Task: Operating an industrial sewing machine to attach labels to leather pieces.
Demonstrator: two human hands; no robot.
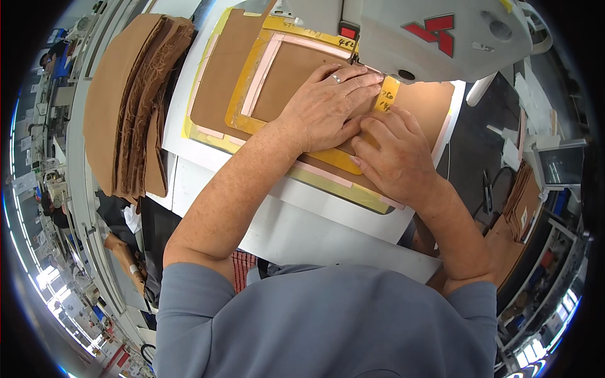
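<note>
A brown fabric piece (217, 82) lies on a clear template (372, 201) edged with yellow tape and pink strips. Over it sits a yellow frame (238, 104) around a brown inner panel (293, 69). My left hand (334, 104), with a ring on one finger, presses flat on that panel, fingers stretched toward the sewing machine's needle area (354, 58). Close beside it, my right hand (397, 154) is closed, its fingers bent together at the frame's right side. Whatever it pinches is hidden under the fingers. The grey sewing machine head (378, 31) overhangs the work.
A stack of brown fabric pieces (113, 94) with frayed edges stands at the left of the white table (283, 227). More brown pieces (520, 205), a dark hand tool (487, 191) and a screen (561, 165) are at the right. Another person's arm (124, 258) shows at lower left.
</note>
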